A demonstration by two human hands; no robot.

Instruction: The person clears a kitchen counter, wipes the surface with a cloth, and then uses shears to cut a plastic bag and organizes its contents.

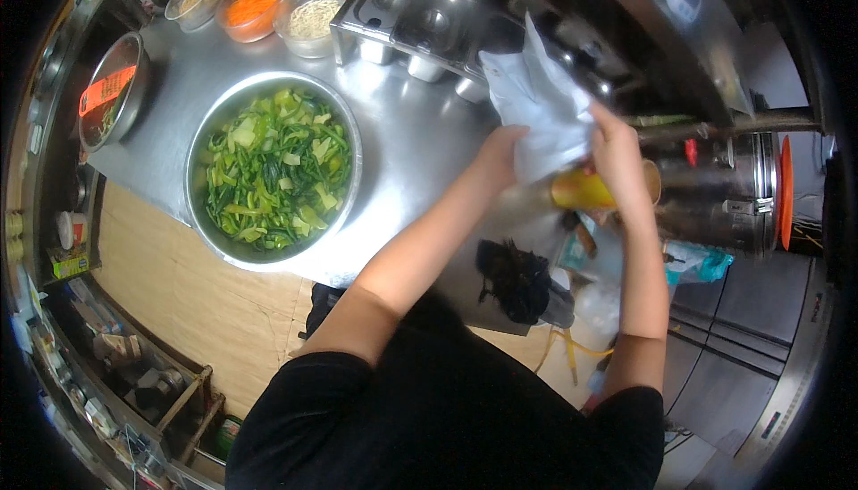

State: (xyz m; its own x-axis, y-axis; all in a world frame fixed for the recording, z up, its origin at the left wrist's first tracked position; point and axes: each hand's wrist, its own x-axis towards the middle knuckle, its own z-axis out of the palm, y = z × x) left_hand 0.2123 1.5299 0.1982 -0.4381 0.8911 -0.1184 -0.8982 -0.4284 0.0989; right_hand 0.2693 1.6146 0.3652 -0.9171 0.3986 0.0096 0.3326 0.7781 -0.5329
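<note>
Both hands hold a crumpled white bag or sheet [536, 104] over the right part of the steel counter. My left hand [504, 155] grips its lower left edge, and my right hand [613, 148] grips its right edge. Beside the right wrist, partly hidden by it, lies a yellow container [580, 188]. To the left of the hands a large steel bowl [356, 155] stands on the counter, filled with cut green vegetables [278, 168]. What the white bag or sheet contains cannot be seen.
Clear tubs with shredded orange food [253, 7] and pale strips [314, 19] stand at the back, beside a steel rack of lidded inserts [436, 20]. A bowl with an orange label [110, 91] is far left. A black plastic bag [513, 282] lies near the front edge.
</note>
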